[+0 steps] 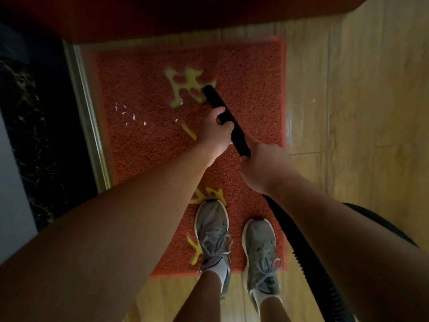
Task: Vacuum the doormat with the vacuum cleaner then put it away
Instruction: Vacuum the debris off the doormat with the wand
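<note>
Wood-plank flooring [359, 89] is covered beside a dark threshold [88, 112] by the red doormat [250, 73]. White scraps [133, 116] are seen on its left part, so the vacuuming is judged unfinished, and the putting away is not yet begun. The black vacuum tube [216, 98] is gripped midway by the left hand [214, 133] and at its rear end by the right hand [262, 168], from which the ribbed hose [308, 254] trails lower right. Its long axis is laid diagonally, the nozzle pointed up-left over a yellow character [185, 87], near the scraps.
</note>
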